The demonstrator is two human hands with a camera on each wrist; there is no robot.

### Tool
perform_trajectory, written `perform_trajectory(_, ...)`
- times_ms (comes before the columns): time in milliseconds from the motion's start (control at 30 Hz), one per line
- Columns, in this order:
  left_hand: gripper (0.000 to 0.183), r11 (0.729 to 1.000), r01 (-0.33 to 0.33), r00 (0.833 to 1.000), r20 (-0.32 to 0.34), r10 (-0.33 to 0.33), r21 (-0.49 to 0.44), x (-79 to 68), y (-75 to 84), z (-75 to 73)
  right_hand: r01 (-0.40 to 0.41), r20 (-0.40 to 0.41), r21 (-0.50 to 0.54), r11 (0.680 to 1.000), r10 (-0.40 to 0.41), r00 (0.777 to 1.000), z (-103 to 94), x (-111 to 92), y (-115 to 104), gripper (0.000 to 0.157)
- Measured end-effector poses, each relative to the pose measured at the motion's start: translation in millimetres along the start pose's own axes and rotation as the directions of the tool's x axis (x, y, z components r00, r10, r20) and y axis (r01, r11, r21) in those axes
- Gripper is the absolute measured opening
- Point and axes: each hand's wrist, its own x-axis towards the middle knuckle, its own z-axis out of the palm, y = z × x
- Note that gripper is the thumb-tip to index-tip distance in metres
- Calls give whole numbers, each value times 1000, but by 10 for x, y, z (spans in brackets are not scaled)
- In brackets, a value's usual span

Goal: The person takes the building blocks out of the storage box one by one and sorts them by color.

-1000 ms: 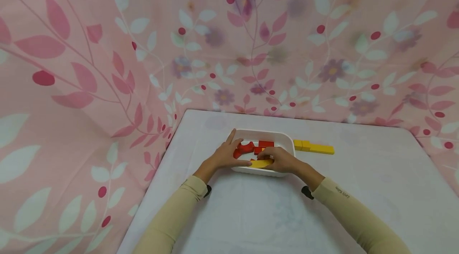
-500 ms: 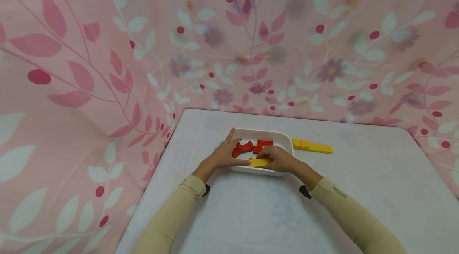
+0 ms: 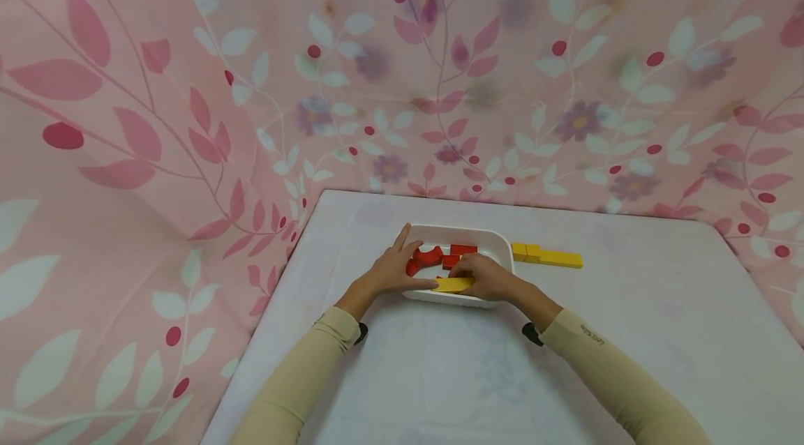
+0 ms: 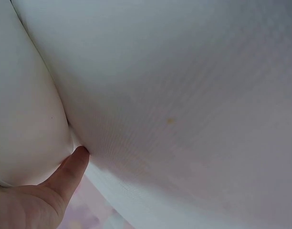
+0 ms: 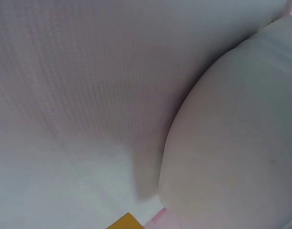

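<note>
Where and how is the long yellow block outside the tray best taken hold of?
Probably mid-length, from above, with the grip across the near and far sides of the long yellow block: it lies flat and narrow. Its left end appears to meet a shorter yellow block, towards the white tray, making an end-to-end pinch awkward.

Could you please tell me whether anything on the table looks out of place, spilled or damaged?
Nothing stands out as spilled or damaged. Red blocks lie loosely in the white tray, a row of yellow blocks sits beside it, and the right hand holds a yellow bar.
</note>
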Motion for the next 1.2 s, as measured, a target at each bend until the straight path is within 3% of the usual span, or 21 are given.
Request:
perform_trajectory(833, 107, 999, -40, 999, -11, 40, -4, -7, 0, -53, -21, -133, -84, 996, 9, 991, -20, -23, -26, 37)
perform_trajectory(1200, 110, 1000, -27, 1000, 7, 27, -1, -38, -14, -18, -57, -229, -26, 998, 49, 972, 60, -86, -29, 34)
